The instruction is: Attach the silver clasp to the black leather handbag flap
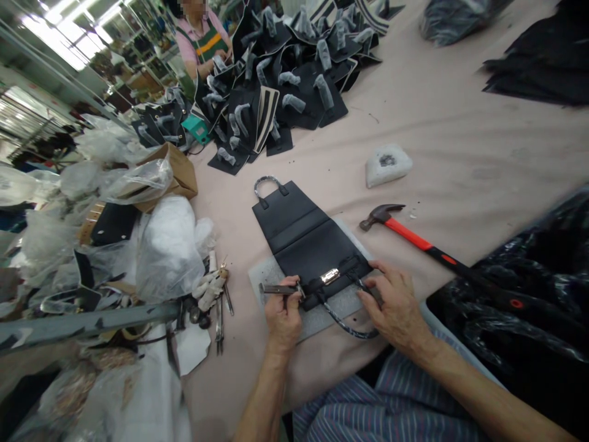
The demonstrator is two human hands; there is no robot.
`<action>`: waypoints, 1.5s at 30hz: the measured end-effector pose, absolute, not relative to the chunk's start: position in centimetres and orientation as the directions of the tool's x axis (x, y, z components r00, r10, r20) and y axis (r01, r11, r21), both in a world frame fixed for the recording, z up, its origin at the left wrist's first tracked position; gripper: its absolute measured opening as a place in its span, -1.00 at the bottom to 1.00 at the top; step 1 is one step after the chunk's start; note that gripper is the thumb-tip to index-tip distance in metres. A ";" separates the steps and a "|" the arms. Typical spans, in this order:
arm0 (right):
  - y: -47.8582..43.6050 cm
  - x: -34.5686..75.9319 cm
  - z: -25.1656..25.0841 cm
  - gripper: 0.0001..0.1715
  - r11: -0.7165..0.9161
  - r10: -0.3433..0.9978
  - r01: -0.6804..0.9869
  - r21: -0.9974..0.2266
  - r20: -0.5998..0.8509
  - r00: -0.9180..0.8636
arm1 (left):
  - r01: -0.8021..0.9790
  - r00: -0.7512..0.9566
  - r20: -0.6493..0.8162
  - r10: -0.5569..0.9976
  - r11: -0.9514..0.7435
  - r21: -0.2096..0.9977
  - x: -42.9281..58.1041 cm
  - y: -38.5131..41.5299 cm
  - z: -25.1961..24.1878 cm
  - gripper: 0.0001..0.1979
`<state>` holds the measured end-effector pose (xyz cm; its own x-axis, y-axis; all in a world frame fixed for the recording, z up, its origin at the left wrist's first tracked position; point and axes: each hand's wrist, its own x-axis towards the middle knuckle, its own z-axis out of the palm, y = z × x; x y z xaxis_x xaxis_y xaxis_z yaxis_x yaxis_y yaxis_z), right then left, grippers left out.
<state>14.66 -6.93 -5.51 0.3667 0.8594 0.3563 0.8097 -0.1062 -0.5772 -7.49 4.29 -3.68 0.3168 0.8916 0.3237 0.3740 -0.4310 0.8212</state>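
While the left hand [283, 316] pinches a metal bar [271, 288] at the near end of a 2-handled black handbag panel [308, 245], the right hand [396, 301] curls there, its grip unclear. The panel overlaps a grey slab [264, 273] near the front of the table [322, 172]. Metal tools [219, 331] lie left; a claw hammer [409, 234] obstructs the right. Beyond, table surface stretches past a white block [389, 164] to piled black panels [322, 95].

The single head-worn view looks forward and down across the tabletop [460, 141]. It is near enough to take in the left hand [283, 313], right hand [393, 301] and striped clothing [350, 405] below, while reaching a distant co-worker [202, 43] and ceiling lights [69, 37] toward the upper left.
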 end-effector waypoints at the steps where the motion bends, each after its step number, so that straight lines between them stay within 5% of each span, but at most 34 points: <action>1: -7.0 14.7 -5.6 -0.88 -0.102 0.859 0.809 -0.579 0.359 0.365 | 0.380 0.328 0.353 0.876 -0.464 0.800 -7.4 4.2 -3.7 -0.87; 8: -7.4 15.0 -5.4 -0.87 -0.055 0.863 0.773 -0.633 0.359 0.355 | 0.472 0.365 0.438 0.821 -0.569 0.673 -7.0 3.6 -3.7 -0.87; 17: -8.4 16.5 -4.7 -0.83 0.024 0.883 0.752 -0.658 0.367 0.293 | 0.506 0.375 0.424 0.825 -0.565 0.652 -6.4 3.3 -3.4 -0.81; 24: -8.0 23.7 -4.9 -0.67 -0.158 0.799 0.901 -0.403 0.484 0.357 | 0.523 0.390 0.439 0.809 -0.587 0.618 -6.4 3.1 -3.6 -0.76; 27: -7.6 27.7 -5.4 -0.70 -0.293 0.829 0.874 -0.387 0.353 0.434 | 0.507 0.401 0.439 0.804 -0.594 0.625 -6.4 3.1 -3.5 -0.75; 34: -6.7 29.9 -3.7 -0.70 -0.339 0.925 0.652 -0.678 -0.114 0.363 | 0.491 0.388 0.399 0.831 -0.553 0.674 -6.3 2.8 -3.0 -0.76; 37: -7.3 27.0 -2.7 -0.71 -0.460 0.877 0.209 -0.863 -0.404 0.262 | 0.478 0.375 0.400 0.836 -0.544 0.690 -6.4 2.6 -2.8 -0.75; 40: -7.6 23.8 -0.9 -0.73 -0.556 0.760 -0.299 -0.775 -0.620 0.195 | 0.466 0.374 0.399 0.837 -0.541 0.700 -6.5 2.4 -2.5 -0.75; 42: -7.2 22.0 1.8 -0.72 -0.546 0.733 -0.347 -0.763 -0.635 0.243 | 0.461 0.375 0.391 0.841 -0.535 0.708 -6.5 2.4 -2.4 -0.75; 45: -6.2 19.8 7.8 -0.53 -0.425 0.831 -0.088 -0.901 -0.427 0.358 | 0.460 0.377 0.380 0.844 -0.527 0.714 -6.5 2.5 -2.4 -0.75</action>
<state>19.83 -6.16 7.77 0.3576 0.8307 -0.4267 -0.0880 -0.4249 -0.9010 -6.46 2.52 -2.41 0.3772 0.8444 0.3803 0.4604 -0.5273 0.7142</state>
